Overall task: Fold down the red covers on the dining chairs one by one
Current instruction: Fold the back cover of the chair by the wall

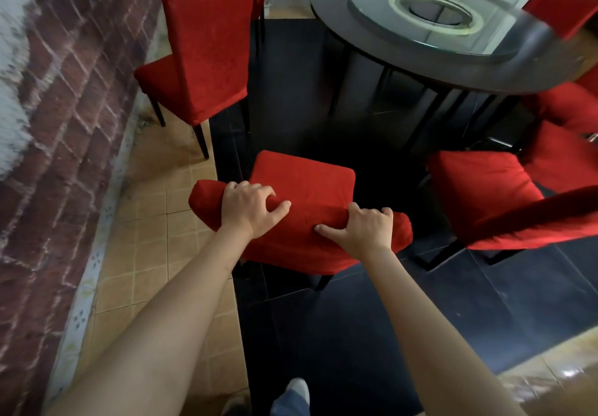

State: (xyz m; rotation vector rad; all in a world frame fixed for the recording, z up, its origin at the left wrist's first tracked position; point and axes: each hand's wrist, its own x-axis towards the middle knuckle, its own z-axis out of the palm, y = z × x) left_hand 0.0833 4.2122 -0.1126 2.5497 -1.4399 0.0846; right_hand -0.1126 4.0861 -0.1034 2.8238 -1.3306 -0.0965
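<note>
both gripping the red cover along the nearest chair's top edge: left hand toward the left end, right hand toward the right, fingers curled over the fabric.

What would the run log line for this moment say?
left hand: grips backrest top | right hand: grips same | red fabric chair cover: on nearest chair | round dark dining table: beyond

text: none legible | labels: none | numbers: none | signs: none
</note>
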